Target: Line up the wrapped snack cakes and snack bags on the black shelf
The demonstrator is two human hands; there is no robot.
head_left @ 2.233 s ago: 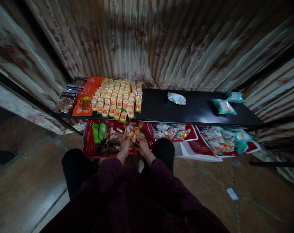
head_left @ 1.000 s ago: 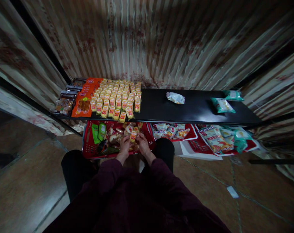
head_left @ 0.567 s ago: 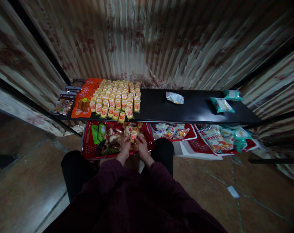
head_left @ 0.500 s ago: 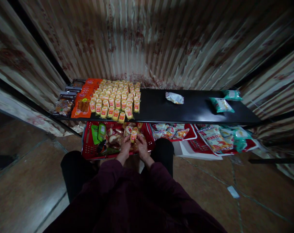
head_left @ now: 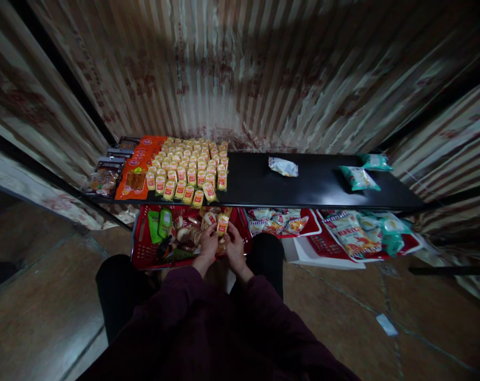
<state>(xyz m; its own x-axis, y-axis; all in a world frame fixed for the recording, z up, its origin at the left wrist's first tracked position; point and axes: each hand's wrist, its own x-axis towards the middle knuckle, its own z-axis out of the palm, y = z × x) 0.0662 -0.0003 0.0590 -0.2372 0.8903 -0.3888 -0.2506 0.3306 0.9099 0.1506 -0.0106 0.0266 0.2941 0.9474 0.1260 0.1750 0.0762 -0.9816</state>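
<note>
Between my two hands is a small yellow wrapped snack cake (head_left: pixel 222 225) with a red and white label. My left hand (head_left: pixel 208 244) pinches its left side, and my right hand (head_left: pixel 234 246) has its fingers at the right edge. Both hands are over a red basket (head_left: pixel 140 244) that holds mixed packets, among them a green packet (head_left: pixel 165 222). Above the basket, many like snack cakes (head_left: pixel 191 176) stand in close rows on the black shelf (head_left: pixel 251 185).
Left of the cakes lie an orange snack bag (head_left: pixel 139 172) and dark packets (head_left: pixel 106 174). Farther right on the shelf are a white packet (head_left: pixel 283 166) and teal packets (head_left: pixel 359 178). More baskets of bags (head_left: pixel 349 233) stand below. A striped curtain (head_left: pixel 240 79) hangs behind.
The snack cake and both hands have shifted slightly right. The whole scene sits a little lower in view.
</note>
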